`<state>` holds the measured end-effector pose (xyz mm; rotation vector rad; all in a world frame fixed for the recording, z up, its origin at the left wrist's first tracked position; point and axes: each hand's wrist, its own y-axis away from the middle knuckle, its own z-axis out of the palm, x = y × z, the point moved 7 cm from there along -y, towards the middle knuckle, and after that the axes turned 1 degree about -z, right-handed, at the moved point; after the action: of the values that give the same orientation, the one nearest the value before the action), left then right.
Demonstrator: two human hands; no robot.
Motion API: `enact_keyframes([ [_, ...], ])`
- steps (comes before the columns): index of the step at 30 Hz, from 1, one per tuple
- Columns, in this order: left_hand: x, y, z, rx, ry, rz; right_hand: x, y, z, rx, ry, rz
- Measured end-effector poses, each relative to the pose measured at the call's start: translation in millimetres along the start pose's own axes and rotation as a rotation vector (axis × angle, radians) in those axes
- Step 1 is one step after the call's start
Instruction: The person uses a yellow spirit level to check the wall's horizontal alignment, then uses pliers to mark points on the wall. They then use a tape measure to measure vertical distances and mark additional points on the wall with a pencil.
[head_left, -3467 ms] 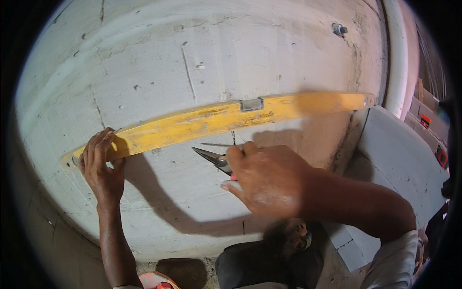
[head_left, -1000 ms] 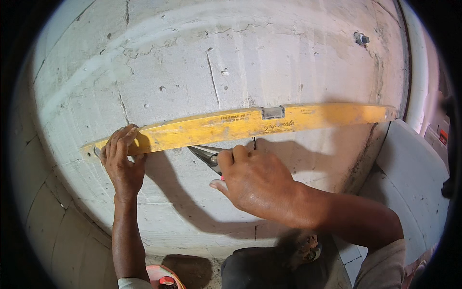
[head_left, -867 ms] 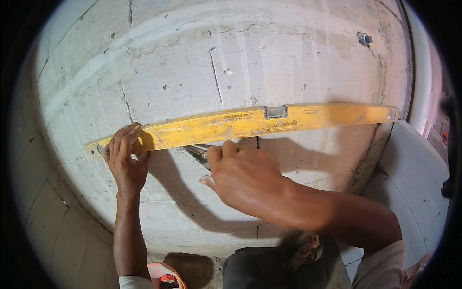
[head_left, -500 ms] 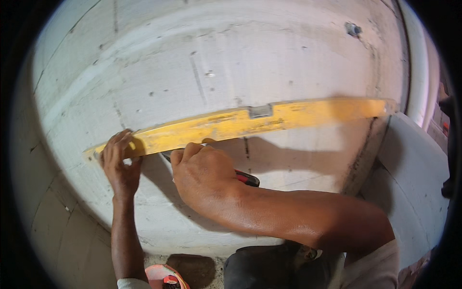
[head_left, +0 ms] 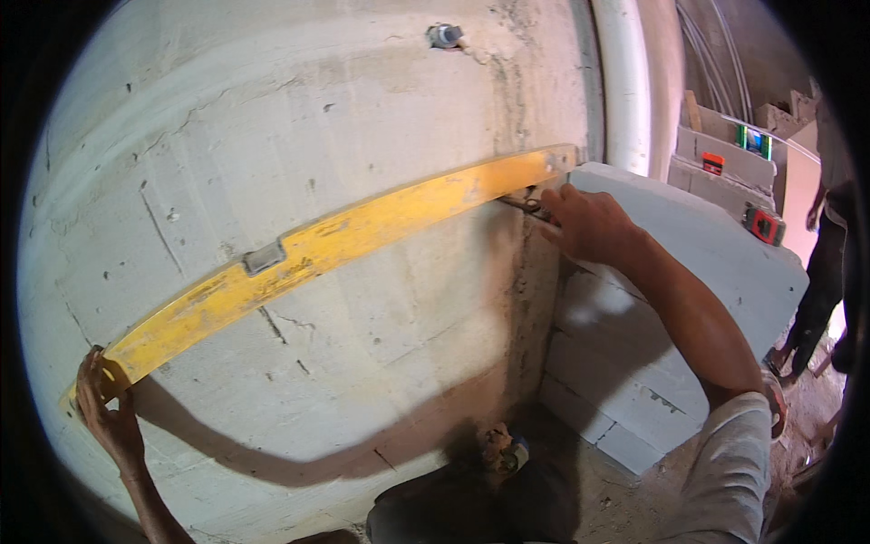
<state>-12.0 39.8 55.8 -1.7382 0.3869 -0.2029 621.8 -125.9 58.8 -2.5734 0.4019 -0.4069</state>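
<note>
A long yellow spirit level [head_left: 390,221] lies against the pale block wall, its right end higher than its left. At the lower left my left hand [head_left: 111,412] grips the level's end, thumb below and fingers over the face. Near the level's right end is my right hand [head_left: 589,225], closed round a slim dark tool [head_left: 520,205]. The tool's tip points left, at the level's lower edge; my fingers hide its handle. A bubble window [head_left: 265,258] sits in the level's top edge.
A low wall of white blocks [head_left: 698,238] projects at the right, with a red-and-black tape measure [head_left: 765,224] on top. A white pipe [head_left: 623,86] rises behind its corner. A metal pipe fitting [head_left: 445,36] sticks out of the wall above. Another person's dark-trousered legs [head_left: 820,281] stand at far right.
My right hand with the tool has moved right along the level's lower edge, from near its left part to its right end. My left hand still holds the left end. The view has swung right.
</note>
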Motion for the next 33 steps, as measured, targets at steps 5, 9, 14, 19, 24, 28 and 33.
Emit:
enact_keyframes([
  [5,-6.4,1.6,1.9,-0.017,-0.047,-0.014,47.5,4.9,21.4,-0.021,0.027,0.148],
  [9,-3.7,0.6,1.9,-0.008,-0.01,-0.014,51.3,12.3,19.6,-0.089,-0.059,0.237],
  [14,0.4,1.6,0.4,0.006,-0.035,-0.011,71.1,14.4,10.1,-0.069,-0.012,0.435],
  [19,6.0,-4.8,-1.4,-0.004,0.068,-0.041,82.1,-21.6,28.4,-0.116,0.084,0.485],
  [24,14.7,-4.1,-6.4,0.032,0.159,0.0,42.9,-28.1,18.8,-0.17,0.112,0.445],
  [28,18.9,-3.1,-8.8,0.034,-0.001,0.023,-60.8,-3.2,-14.6,-0.112,0.107,0.185],
  [33,27.9,-7.5,-15.2,0.035,0.014,0.026,-159.3,19.2,-46.9,-0.101,-0.136,-0.037],
])
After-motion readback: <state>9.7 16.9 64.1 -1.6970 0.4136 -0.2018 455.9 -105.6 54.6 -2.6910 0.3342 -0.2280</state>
